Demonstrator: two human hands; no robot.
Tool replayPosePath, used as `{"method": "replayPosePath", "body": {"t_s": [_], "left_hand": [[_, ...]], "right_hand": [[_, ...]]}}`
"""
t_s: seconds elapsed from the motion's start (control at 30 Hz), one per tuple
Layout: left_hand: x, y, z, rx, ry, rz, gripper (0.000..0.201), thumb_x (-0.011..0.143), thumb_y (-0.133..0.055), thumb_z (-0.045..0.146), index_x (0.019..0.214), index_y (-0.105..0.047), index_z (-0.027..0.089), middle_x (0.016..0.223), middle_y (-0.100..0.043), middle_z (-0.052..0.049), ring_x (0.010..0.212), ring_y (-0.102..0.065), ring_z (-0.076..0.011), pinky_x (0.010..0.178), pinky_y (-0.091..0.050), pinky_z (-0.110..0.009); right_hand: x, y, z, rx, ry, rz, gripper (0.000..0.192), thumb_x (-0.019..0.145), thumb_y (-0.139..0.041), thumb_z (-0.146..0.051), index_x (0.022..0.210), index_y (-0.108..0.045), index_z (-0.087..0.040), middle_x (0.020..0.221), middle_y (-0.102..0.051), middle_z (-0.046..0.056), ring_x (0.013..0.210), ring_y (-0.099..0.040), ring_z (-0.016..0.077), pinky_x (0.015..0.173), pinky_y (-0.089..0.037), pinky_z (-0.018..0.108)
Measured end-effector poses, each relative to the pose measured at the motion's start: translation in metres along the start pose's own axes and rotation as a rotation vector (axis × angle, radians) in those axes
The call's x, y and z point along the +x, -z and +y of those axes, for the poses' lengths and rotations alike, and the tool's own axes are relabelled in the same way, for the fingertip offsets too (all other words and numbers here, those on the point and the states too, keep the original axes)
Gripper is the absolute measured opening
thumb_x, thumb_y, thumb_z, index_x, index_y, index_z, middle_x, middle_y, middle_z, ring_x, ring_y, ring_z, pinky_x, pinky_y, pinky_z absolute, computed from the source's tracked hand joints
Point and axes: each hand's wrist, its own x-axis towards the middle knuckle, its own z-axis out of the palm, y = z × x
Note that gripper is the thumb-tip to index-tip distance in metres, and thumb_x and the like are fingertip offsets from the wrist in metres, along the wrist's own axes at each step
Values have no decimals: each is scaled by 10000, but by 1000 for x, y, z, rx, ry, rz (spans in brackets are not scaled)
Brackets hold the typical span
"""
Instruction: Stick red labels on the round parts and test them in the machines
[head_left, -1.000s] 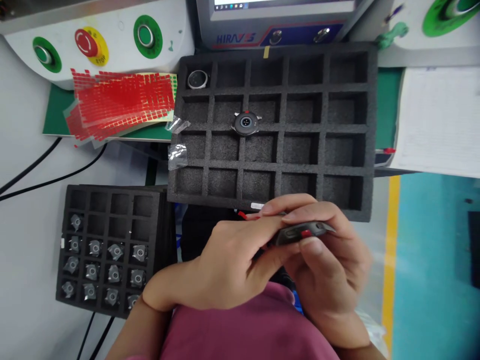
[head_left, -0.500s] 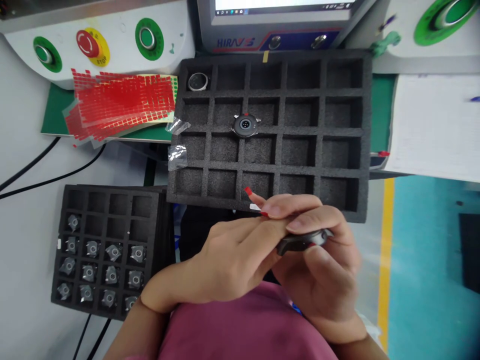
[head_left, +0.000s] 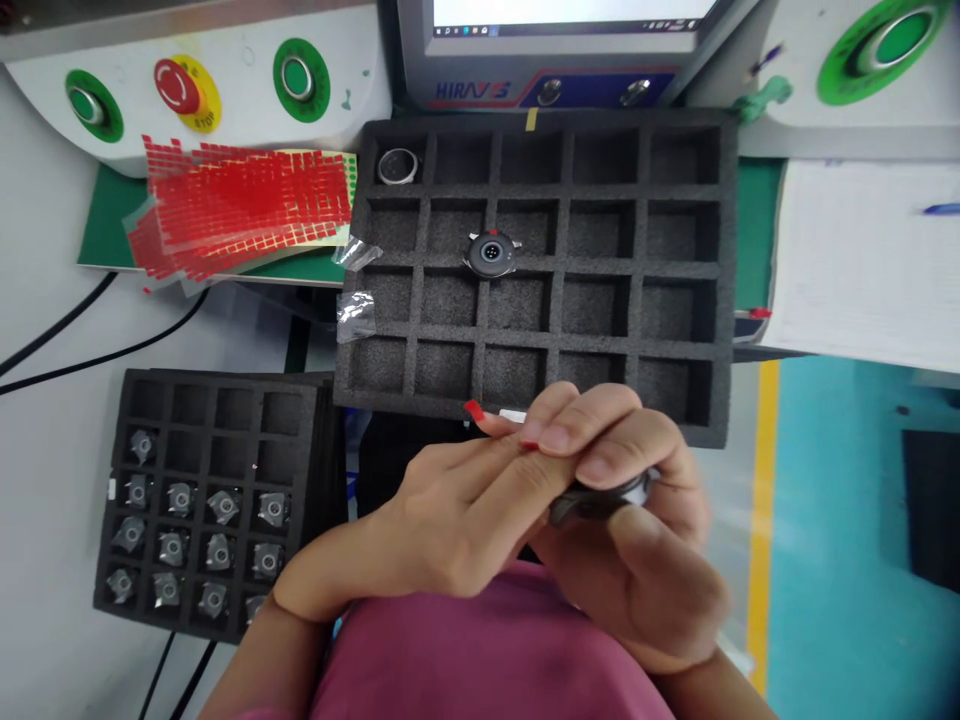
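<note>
A dark round watch case [head_left: 600,500], seen nearly edge-on, is between my two hands in front of the foam tray. My right hand [head_left: 637,560] grips it, with the thumb on the near side and fingers curled over the top. My left hand [head_left: 465,520] reaches in from the left, its closed fingers at the case's left end under the right fingers; its fingertips are partly hidden. A red sticker [head_left: 474,410] clings to the tip of an outstretched finger, apparently of my right hand. Another red bit [head_left: 529,445] shows where the fingers overlap.
The foam tray [head_left: 531,265] carries a watch case lying back-up [head_left: 491,254] on its dividers and another watch case [head_left: 397,166] top left. Red sticker sheets [head_left: 240,205] lie left. A lower tray [head_left: 206,405] holds several wrapped parts. Machine buttons [head_left: 178,88] and papers [head_left: 862,260] flank the workspace.
My right hand has tilted over the watch case, and its thumb now covers the red spot seen there. The finger with the red sticker has shifted left and down.
</note>
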Motion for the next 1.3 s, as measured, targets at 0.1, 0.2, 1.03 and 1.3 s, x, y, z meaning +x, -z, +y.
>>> {"method": "replayPosePath", "body": {"t_s": [0.1,0.2,1.03,1.3], "left_hand": [[-1,1,-1,5,4,-14,328,1040,-428,113,1337,-549,43,1223,-729,-144,1163,-700,-185,1007,-585,-278],[-1,-1,-2,10,-3,8,303,1045,-436,144,1294,-586,58,1206,-738,-137,1142,-713,-186,1001,-588,-268],[10,4,17,-36,319,-4,148,1026,-520,153,1100,-648,143,909,-796,-23,745,-764,-119,720,-609,-152],[8,-1,17,26,274,0,168,1035,-511,158,1141,-635,115,998,-799,-56,811,-774,-123,788,-610,-149]], "right_hand": [[0,3,-1,16,-46,-24,31,914,-696,-286,901,-703,-258,932,-606,18,912,-604,167,990,-610,412],[1,1,-1,20,-55,-6,45,898,-705,-265,860,-688,-249,904,-594,13,892,-605,157,990,-611,387],[2,13,17,-106,151,-168,204,1037,-537,-196,1198,-652,-249,1123,-638,33,1072,-634,159,977,-588,322],[-3,6,12,10,61,-68,153,1016,-561,-195,1113,-674,-228,1072,-613,21,1048,-637,143,1001,-577,322]]}}
